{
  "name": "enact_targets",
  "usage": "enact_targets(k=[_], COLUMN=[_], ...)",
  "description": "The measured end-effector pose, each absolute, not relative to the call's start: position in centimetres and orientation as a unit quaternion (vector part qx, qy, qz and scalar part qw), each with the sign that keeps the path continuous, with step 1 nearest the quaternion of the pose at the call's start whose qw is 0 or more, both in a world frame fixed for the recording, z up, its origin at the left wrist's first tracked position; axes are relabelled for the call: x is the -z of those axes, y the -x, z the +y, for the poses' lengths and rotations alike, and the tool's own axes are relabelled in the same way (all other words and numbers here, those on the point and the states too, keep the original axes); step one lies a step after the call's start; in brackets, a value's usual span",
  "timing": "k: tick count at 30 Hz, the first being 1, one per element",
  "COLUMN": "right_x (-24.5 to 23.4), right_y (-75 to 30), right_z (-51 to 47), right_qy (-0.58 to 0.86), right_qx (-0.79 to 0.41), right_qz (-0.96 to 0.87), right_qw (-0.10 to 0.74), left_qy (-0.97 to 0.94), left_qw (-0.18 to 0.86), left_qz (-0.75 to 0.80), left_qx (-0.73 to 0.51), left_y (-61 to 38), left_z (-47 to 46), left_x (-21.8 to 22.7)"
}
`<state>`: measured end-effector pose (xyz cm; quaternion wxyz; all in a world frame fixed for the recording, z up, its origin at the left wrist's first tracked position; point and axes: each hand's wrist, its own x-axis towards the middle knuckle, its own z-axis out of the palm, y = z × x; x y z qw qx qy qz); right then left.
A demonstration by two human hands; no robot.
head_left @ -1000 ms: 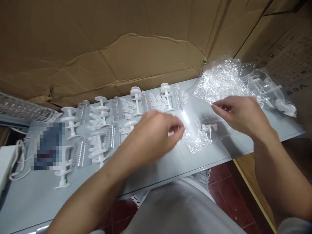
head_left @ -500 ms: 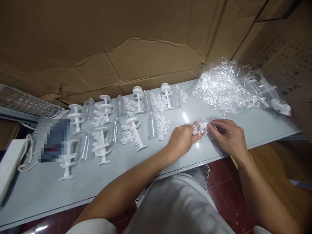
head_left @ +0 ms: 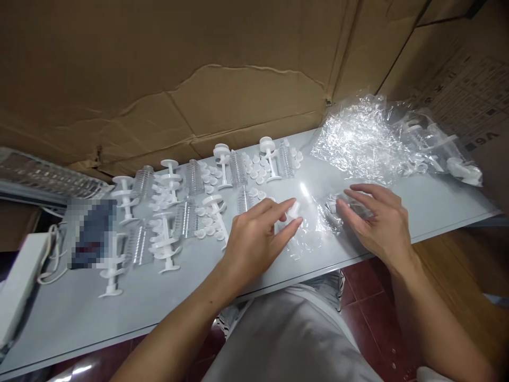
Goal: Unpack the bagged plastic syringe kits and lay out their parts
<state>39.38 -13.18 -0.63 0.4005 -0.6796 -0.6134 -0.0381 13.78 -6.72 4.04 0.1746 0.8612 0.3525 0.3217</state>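
Between thumb and forefinger, my left hand [head_left: 256,231] pinches a small white plastic piece [head_left: 294,210] just above the table. My right hand [head_left: 377,220] has its thumb and fingertips on a small clear plastic bag [head_left: 318,225] lying flat, with a white piece [head_left: 332,207] at its edge by the thumb. To the left stand sets of parts: a white plunger-like piece [head_left: 217,209] with round discs, a clear ribbed tube [head_left: 244,199] and several small white round caps [head_left: 207,223]. My left hand partly covers the nearest caps.
A crinkled heap of clear bags [head_left: 358,138] and a bag of white parts [head_left: 429,143] lie at the back right. Cardboard boxes [head_left: 246,101] wall the rear. A white power strip [head_left: 24,281] with a cable and a blurred dark item [head_left: 91,233] sit on the left.
My left hand has moved left, away from the small bag, with the white piece in its fingertips. The bag now lies spread on the table, my right hand still at it.
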Motion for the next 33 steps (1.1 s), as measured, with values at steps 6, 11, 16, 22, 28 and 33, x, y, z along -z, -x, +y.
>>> enact_targets(k=[6, 11, 16, 22, 28, 33], right_x=[-4.6, -5.0, -3.7, -3.2, -3.7, -0.2], right_y=[-35.9, -37.4, -38.7, -37.9, -40.3, -41.5], right_z=[-10.8, -6.1, -0.6, 0.8, -7.4, -12.4], right_qy=[0.607, 0.661, 0.732, 0.735, 0.741, 0.723], right_qx=[-0.312, -0.298, -0.214, -0.211, -0.074, -0.027], right_qz=[-0.604, -0.576, -0.599, -0.606, -0.626, -0.637], right_qw=[0.412, 0.378, 0.245, 0.219, 0.232, 0.267], left_qy=[-0.868, -0.854, -0.887, -0.899, -0.898, -0.905], left_qw=[0.061, 0.122, 0.156, 0.176, 0.177, 0.208], left_qz=[0.325, 0.38, 0.345, 0.334, 0.393, 0.372], left_qx=[-0.37, -0.333, -0.264, -0.223, -0.088, -0.006], left_y=[-16.2, -16.1, -15.4, -14.6, -13.0, -15.3], left_z=[-6.5, -6.3, -8.2, -9.0, -8.1, -7.1], left_x=[-3.0, -2.4, -2.0, -1.6, -2.7, -2.2])
